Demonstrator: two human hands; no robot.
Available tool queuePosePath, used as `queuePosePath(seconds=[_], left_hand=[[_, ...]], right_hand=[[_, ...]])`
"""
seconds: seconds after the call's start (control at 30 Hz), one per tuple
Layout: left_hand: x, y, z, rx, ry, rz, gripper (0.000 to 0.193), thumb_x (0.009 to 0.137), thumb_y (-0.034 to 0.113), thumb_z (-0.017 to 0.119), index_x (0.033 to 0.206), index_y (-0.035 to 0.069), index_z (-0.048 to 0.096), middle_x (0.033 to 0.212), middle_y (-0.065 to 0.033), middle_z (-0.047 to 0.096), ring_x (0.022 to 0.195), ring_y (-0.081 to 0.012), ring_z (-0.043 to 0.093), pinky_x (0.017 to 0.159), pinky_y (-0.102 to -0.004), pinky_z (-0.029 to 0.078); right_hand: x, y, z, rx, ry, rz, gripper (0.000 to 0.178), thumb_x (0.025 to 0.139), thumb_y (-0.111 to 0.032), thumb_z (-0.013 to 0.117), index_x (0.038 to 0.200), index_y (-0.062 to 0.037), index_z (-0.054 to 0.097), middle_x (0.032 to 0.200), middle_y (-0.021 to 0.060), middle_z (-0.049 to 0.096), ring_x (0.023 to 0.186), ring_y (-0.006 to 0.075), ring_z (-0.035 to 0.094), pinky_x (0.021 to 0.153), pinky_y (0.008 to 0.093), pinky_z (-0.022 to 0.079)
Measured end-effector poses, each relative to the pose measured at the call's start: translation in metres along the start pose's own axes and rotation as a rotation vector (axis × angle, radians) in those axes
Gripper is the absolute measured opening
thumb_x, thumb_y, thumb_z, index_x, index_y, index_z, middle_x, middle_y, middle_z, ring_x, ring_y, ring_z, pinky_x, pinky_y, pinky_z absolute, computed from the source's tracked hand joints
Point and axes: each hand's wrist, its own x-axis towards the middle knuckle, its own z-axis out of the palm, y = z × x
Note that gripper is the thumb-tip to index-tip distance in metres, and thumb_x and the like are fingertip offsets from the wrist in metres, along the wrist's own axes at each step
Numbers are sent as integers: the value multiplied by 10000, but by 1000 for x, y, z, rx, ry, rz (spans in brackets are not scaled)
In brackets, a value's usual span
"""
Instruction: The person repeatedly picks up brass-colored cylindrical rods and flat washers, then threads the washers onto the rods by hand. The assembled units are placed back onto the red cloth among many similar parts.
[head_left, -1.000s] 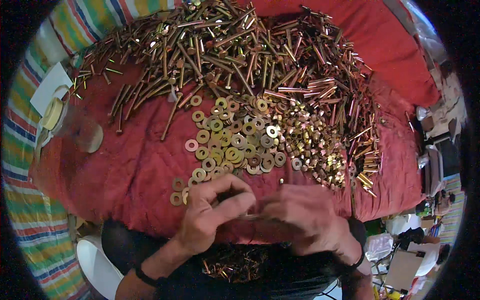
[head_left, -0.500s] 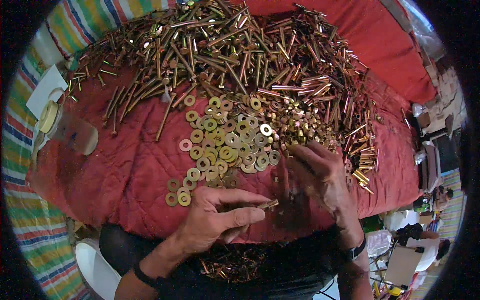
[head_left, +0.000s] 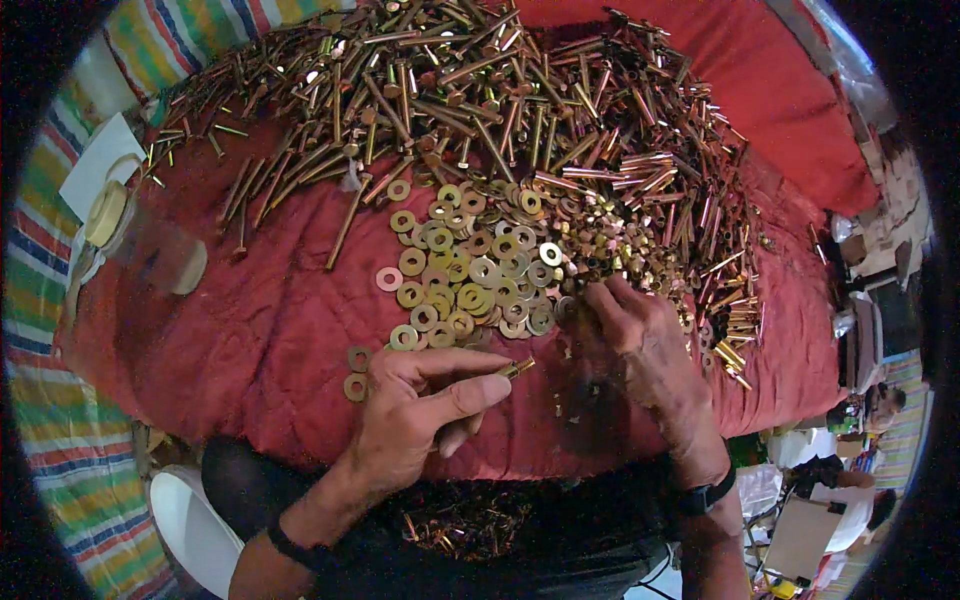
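Between the thumb and fingers of my left hand (head_left: 412, 402) is a bolt (head_left: 521, 367), its brass-coloured threaded end poking out to the right. The rest of it is hidden in the grip. My right hand (head_left: 648, 345) reaches to the near edge of a heap of small golden nuts (head_left: 625, 238). Its fingers are curled together there, and their tips are hidden from sight. Flat round washers (head_left: 483, 271) lie in a loose heap left of the nuts, just beyond my left hand.
A large pile of long bolts (head_left: 468, 75) covers the far side of the red cloth (head_left: 270, 330). Metal sleeves (head_left: 738, 318) lie to the right. A clear jar (head_left: 155, 250) with a pale lid lies at the left. More metal pieces (head_left: 465, 525) sit in my lap.
My left hand has drawn slightly left and up with the bolt. The right hand's fingers have closed in at the nuts' edge. The whole view has shifted a little.
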Motion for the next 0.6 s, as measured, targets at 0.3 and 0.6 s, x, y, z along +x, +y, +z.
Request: queuePosePath(seconds=[0.3,0.6], left_hand=[[1,-3,0,-7,-7,-30,260,930,129,748,1128,-39,750,682,-27,655,493,-42,518,423,-202,368],[1,4,1,25,-26,-39,215,919,177,771,1012,-17,766,692,-14,662,511,-33,523,450,-201,371]], right_hand=[[-1,-3,3,-15,120,-36,165,870,-112,733,985,-34,645,836,103,570,715,305,624,578,422,517],[-6,-10,-14,1011,90,408,340,918,-120,698,1219,32,651,1094,169,689,897,296,720,782,364,590]])
